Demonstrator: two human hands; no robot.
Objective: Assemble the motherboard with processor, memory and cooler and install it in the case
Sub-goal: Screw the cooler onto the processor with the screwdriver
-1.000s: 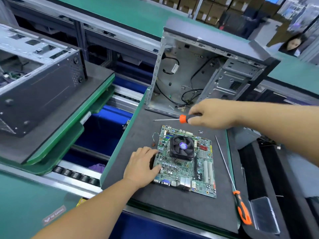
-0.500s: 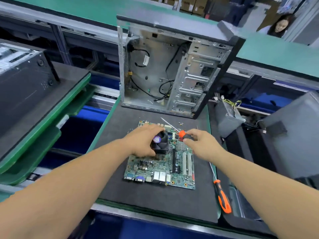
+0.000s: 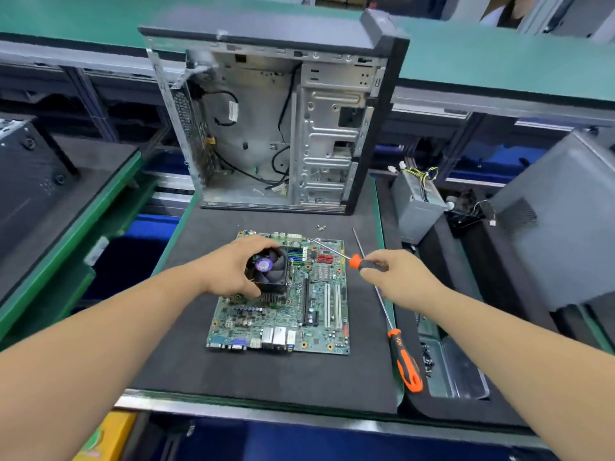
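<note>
The board point(image 3: 276, 307) lies flat on the dark counter point(image 3: 266, 377), just in front of the open case point(image 3: 273, 128), which stands upright with its open side facing the person, probably so the board can go straight in once it is ready. The left hand point(image 3: 229, 271) curls its grip round the cooler point(image 3: 271, 271), fingers on the far and near sides of the fan housing; this looks like a hold to steady or seat it over the processor, which is hidden beneath. The right hand point(image 3: 396, 277) has its grip clamped on a short screwdriver point(image 3: 352, 259), the shaft angled up and left over the board's far right corner, its tip not on any screw, so driving has not begun. A longer screwdriver point(image 3: 399, 347) lies along the counter's right edge, within reach. A few loose screws point(image 3: 321, 228) sit between board and case. Whether memory is fitted I cannot tell. The likely next move is bringing the tip down to a cooler screw while the left hand keeps the cooler square.
</note>
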